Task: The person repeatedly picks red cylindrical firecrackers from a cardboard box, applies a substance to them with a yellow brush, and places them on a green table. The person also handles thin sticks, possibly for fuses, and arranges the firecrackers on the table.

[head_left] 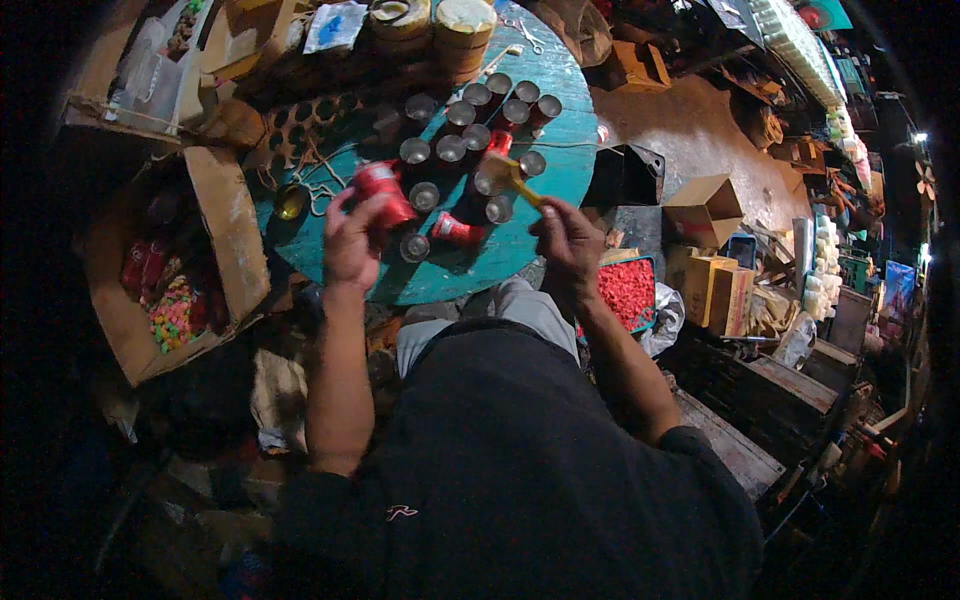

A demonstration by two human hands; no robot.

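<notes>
On a round turquoise table [545, 75] stand several small round cans with silvery open tops, one of them a can [424, 196] near the middle. My left hand [352, 245] is closed around a red can [383, 192], blurred by motion, above the table's near left part. The fingers of my right hand [568, 240] are wrapped round the yellow handle of what looks like a flat brush [518, 180]. Its broad pale head is over the standing cans; whether it touches one I cannot tell. Another red can [458, 230] lies on its side between my hands.
A cardboard box [228, 225] with red items and colourful pieces stands on the left. Two round tubs [465, 38], scissors [528, 36] and string [318, 175] are on the table. Right of my arm sits a tray of red bits [628, 290], with cardboard boxes [705, 208] beyond.
</notes>
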